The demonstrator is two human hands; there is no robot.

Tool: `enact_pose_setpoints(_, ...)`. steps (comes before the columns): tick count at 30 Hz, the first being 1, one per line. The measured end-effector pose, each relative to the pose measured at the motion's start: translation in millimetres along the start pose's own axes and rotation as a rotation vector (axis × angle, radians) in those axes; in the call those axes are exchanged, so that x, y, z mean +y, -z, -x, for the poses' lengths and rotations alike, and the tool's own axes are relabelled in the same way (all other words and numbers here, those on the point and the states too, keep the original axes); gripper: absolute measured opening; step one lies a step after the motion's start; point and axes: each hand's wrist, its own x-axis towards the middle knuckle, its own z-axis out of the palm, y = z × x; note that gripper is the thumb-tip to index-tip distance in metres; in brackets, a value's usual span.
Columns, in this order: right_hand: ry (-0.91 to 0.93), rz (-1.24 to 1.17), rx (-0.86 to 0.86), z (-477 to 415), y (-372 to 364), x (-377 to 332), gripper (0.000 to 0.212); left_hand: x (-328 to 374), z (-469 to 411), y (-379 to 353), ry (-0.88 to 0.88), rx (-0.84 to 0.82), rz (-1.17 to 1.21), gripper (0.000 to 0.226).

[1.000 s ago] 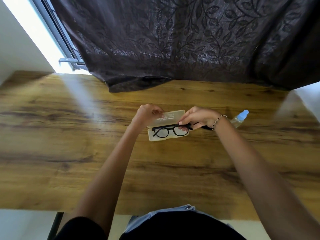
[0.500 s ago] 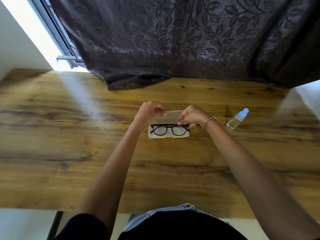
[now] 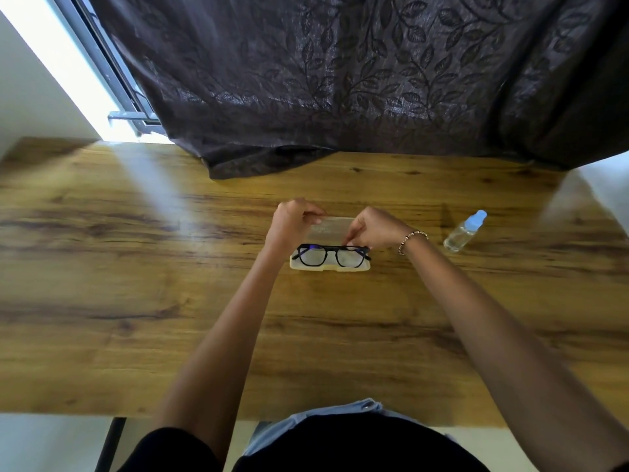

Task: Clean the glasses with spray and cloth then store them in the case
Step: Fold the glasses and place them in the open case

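Note:
Black-framed glasses lie folded in the bottom half of a pale translucent case in the middle of the wooden table. The case lid stands open behind them. My left hand pinches the lid's left end. My right hand, with a bead bracelet on the wrist, pinches the lid's right end, its fingertips just above the frame's top bar. A small clear spray bottle with a light blue cap stands to the right of the case. No cloth is visible.
A dark leaf-patterned curtain hangs over the table's far edge, its hem resting on the wood. A window frame is at the back left. The table's near edge runs in front of my body.
My right hand has lowered the glasses into the case base and shifted from the frame up to the lid's right end. My left hand stays on the lid.

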Motion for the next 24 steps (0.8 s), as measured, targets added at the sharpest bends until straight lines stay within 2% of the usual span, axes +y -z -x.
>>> enact_pose_setpoints(3, -0.005, 0.010, 0.079, -2, -4, 1, 0.008, -2, 4, -4, -0.031, 0.058, 0.015, 0.016)
enact_pose_setpoints(11, -0.013, 0.039, 0.187, 1, -12, 1, 0.012, -3, 11, -13, -0.020, 0.173, 0.044, 0.016)
enact_pose_setpoints(24, -0.119, -0.080, 0.151, 4, -14, -3, 0.011, -4, 18, -15, 0.008, 0.202, 0.106, 0.019)
